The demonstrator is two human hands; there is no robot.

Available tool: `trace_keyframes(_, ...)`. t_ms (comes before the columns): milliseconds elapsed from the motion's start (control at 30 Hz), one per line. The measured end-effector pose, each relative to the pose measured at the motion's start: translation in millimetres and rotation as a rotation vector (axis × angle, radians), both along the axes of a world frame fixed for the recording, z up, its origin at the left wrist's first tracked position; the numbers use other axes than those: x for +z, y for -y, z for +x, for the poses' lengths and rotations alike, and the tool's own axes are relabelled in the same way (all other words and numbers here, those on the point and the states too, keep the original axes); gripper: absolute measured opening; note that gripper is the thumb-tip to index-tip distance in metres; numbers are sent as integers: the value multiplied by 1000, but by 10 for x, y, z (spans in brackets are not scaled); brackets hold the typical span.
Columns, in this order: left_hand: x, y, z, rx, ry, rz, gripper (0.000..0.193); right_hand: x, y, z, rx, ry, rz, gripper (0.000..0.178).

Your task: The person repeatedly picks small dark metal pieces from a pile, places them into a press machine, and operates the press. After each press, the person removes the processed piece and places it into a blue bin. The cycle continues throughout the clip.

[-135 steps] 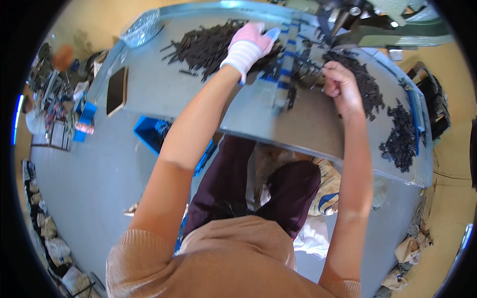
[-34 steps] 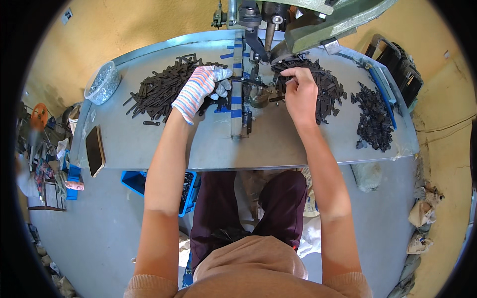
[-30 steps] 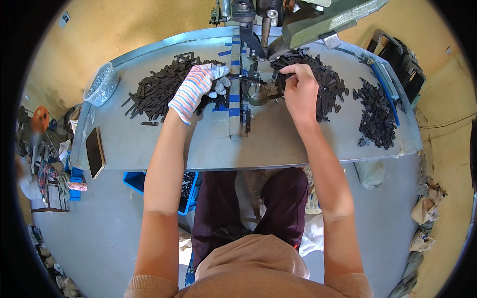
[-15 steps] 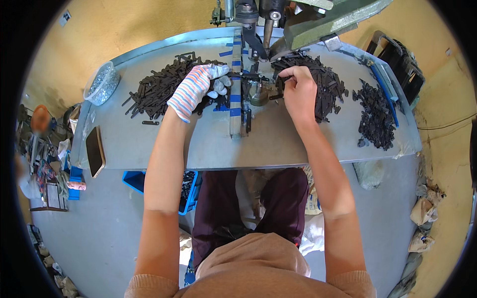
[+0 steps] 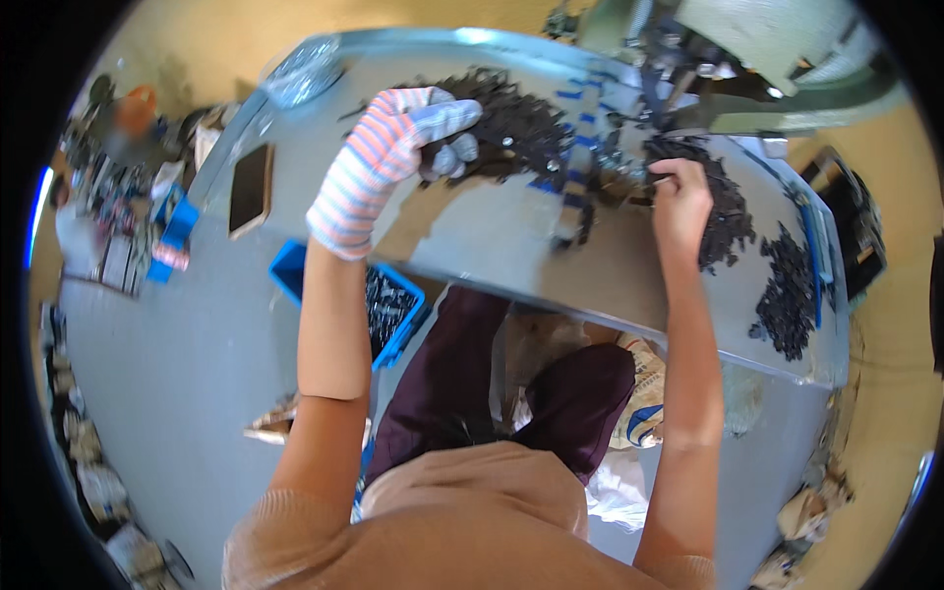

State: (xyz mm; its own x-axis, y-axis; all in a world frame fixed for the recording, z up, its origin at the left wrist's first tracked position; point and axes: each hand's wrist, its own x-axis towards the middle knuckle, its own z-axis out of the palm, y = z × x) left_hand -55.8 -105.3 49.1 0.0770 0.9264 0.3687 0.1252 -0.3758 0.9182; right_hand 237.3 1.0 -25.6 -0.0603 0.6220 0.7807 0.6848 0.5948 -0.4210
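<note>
One knitted glove striped in pink, white and pale blue (image 5: 356, 187) covers the left hand (image 5: 418, 133), which is at the near left side of a broad heap of flat, dark, narrow strips (image 5: 526, 128) on the pale grey table (image 5: 590, 275). Its grey-tipped fingers are bent inward; whether they pinch a strip or only curl, I cannot tell. The bare right hand (image 5: 680, 202) is at the left edge of a second heap of dark strips (image 5: 730, 211), its fingers curled and thumb close to the forefinger; the fingertips are too blurred to tell whether anything is between them. Between the two heaps, a straight, narrow bar wrapped with blue tape bands (image 5: 580, 152) runs across the tabletop. Behind the right hand is a green-painted metal machine (image 5: 787, 44). Farther right lies a separate mound of small, black pieces (image 5: 787, 300), beside a long blue strip (image 5: 815, 251) along the table's right edge. At the left are a dark-screened, rectangular phone (image 5: 251, 190) and, beyond it, a clear plastic tub (image 5: 303, 71). Below the table's near edge, partly behind the left forearm, is an open blue plastic bin (image 5: 286, 270) with small dark pieces inside.
</note>
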Motion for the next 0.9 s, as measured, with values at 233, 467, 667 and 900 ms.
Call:
trace_keyframes(233,-287,1216,-510,528,-19,-455,34,103,31,-21,144,-123,-271,22)
trace_keyframes(467,-581,1367,-778,1054,-777,-353,25,120,29,-52,167,-141,-355,23)
trace_keyframes(667,-343,778,-278,827,-917,-1,22,247,0,70,132,-119,-509,25)
trace_keyframes(900,-258,-16,306,598,-1411,-152,38,286,-153,508,25,58,-456,19)
